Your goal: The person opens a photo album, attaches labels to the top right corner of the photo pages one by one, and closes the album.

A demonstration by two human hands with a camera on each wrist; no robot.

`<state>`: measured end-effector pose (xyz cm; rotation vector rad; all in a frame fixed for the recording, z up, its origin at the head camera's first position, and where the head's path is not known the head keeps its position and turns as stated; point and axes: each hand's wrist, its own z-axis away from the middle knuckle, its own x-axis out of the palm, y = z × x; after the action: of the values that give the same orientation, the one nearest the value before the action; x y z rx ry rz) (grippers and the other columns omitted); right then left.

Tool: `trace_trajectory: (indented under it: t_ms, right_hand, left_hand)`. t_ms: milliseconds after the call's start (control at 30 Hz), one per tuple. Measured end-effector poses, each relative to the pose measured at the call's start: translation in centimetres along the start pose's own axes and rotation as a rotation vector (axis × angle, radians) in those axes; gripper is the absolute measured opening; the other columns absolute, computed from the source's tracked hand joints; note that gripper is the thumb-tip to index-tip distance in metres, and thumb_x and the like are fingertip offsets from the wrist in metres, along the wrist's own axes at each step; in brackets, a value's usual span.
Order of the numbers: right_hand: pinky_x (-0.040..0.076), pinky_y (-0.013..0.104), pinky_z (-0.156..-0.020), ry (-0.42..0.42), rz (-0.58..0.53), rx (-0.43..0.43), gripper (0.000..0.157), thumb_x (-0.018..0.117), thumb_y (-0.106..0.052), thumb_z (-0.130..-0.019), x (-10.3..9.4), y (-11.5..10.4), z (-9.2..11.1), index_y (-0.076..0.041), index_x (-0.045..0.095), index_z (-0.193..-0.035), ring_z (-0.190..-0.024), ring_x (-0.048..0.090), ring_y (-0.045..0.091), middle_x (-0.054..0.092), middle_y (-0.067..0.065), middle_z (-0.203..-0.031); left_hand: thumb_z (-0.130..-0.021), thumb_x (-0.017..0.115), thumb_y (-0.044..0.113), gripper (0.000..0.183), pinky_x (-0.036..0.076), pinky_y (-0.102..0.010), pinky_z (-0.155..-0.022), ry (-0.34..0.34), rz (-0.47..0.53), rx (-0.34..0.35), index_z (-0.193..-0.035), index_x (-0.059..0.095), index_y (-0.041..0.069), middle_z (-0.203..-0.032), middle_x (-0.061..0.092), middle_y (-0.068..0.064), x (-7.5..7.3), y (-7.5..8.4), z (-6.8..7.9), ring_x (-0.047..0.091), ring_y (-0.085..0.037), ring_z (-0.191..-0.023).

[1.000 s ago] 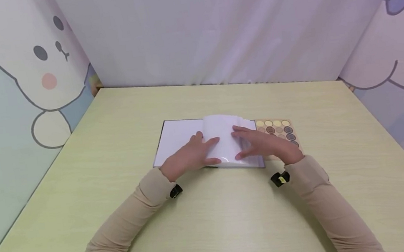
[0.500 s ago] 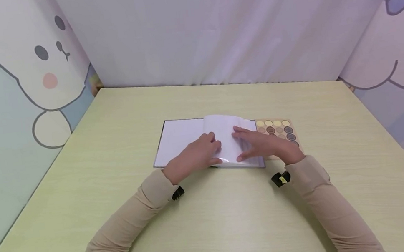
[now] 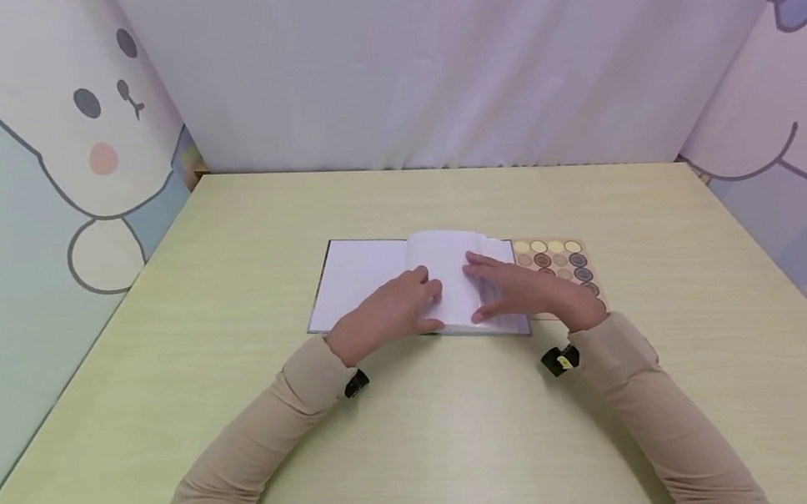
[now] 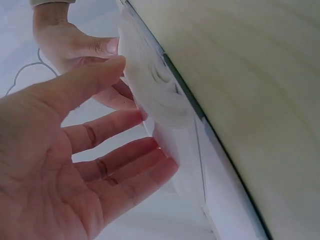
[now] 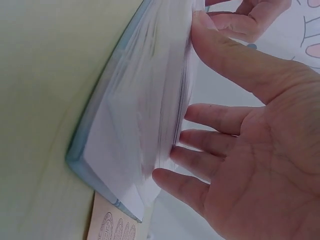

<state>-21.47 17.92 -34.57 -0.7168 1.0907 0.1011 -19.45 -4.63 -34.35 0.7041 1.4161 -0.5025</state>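
Observation:
An open book [image 3: 362,270] with white pages and a dark cover edge lies on the table, its stack of thin, glossy pages [image 3: 445,251] curving up in the middle. My left hand [image 3: 388,311] rests its fingertips on the left side of that stack; in the left wrist view the fingers [image 4: 135,185] are relaxed and touch the curved pages. From the other side, my right hand [image 3: 529,287] lays spread fingers and thumb on the pages. The right wrist view shows those fingers [image 5: 182,187] nearly straight against the page edges. Neither hand curls round anything.
A tan card [image 3: 580,260] printed with rows of light and dark circles pokes out to the right of the book. The pale wooden table [image 3: 442,441] ends at a white curtain [image 3: 426,64] behind, with cartoon-printed sheets [image 3: 6,276] at the sides.
My left hand has shifted slightly right over the pages, and its fingers are bent more than a second ago. The right hand and the book stay nearly in place.

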Motion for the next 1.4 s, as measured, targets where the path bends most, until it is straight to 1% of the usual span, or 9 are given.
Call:
trace_trajectory:
  t_ms: [233,533,700,933,1167,1267,1400]
  right_hand:
    - [0.016,0.048,-0.113,0.006,0.014,-0.003,0.087,0.070,-0.033,-0.081,0.1,0.1,-0.1,0.002,0.023,-0.145,-0.142,0.009,0.036,0.007,0.019,-0.155]
    - [0.017,0.048,-0.113,0.020,0.020,-0.005,0.085,0.070,-0.034,-0.081,0.2,0.1,-0.1,0.003,0.026,-0.144,-0.142,0.012,0.036,0.010,0.019,-0.154]
    - [0.019,0.047,-0.112,0.042,0.040,0.000,0.082,0.068,-0.037,-0.083,0.2,0.0,-0.2,0.001,0.028,-0.144,-0.141,0.015,0.036,0.013,0.019,-0.154]
    - [0.021,0.047,-0.112,0.077,0.061,-0.015,0.075,0.064,-0.039,-0.086,0.1,-0.4,-0.2,0.002,0.035,-0.141,-0.140,0.020,0.036,0.020,0.021,-0.152]
    - [0.024,0.049,-0.110,0.105,0.045,-0.024,0.073,0.059,-0.045,-0.088,0.1,-0.1,-0.2,0.001,0.037,-0.140,-0.138,0.023,0.037,0.023,0.020,-0.151]
    - [0.024,0.050,-0.110,0.113,0.041,-0.025,0.075,0.058,-0.048,-0.087,-0.1,0.1,-0.1,-0.001,0.036,-0.141,-0.138,0.023,0.037,0.021,0.019,-0.152]
    - [0.022,0.050,-0.111,0.120,0.013,0.000,0.084,0.060,-0.053,-0.084,-0.5,0.2,0.4,-0.004,0.031,-0.144,-0.141,0.018,0.035,0.015,0.015,-0.155]
  left_hand:
    - [-0.083,0.069,0.035,0.038,0.046,-0.032,-0.078,0.000,0.052,-0.006,-0.106,0.059,0.007,-0.098,0.052,-0.009,0.0,-0.1,0.0,0.051,-0.021,-0.084]
    - [-0.083,0.068,0.037,0.040,0.046,-0.032,-0.078,-0.010,0.047,-0.005,-0.107,0.058,0.008,-0.099,0.052,-0.008,0.2,-0.3,-0.1,0.050,-0.020,-0.085]
    - [-0.084,0.067,0.038,0.038,0.046,-0.030,-0.077,-0.006,0.042,0.001,-0.107,0.059,0.009,-0.098,0.052,-0.006,0.3,-0.5,-0.1,0.051,-0.018,-0.084]
    - [-0.084,0.067,0.037,0.035,0.046,-0.029,-0.077,0.006,0.080,0.002,-0.105,0.059,0.010,-0.096,0.052,-0.005,0.0,-0.5,0.0,0.052,-0.018,-0.083]
    - [-0.089,0.062,0.033,0.027,0.046,-0.028,-0.072,0.016,0.094,0.001,-0.105,0.061,0.011,-0.093,0.055,-0.004,-0.5,-0.4,0.1,0.053,-0.016,-0.078]
    - [-0.091,0.059,0.032,0.025,0.047,-0.029,-0.074,0.006,0.107,-0.009,-0.105,0.062,0.011,-0.094,0.057,-0.004,-0.7,-0.4,0.1,0.055,-0.015,-0.078]
    - [-0.092,0.059,0.030,0.022,0.048,-0.030,-0.076,-0.008,0.112,-0.014,-0.104,0.062,0.012,-0.095,0.059,-0.003,-0.9,-0.6,0.1,0.057,-0.015,-0.081]
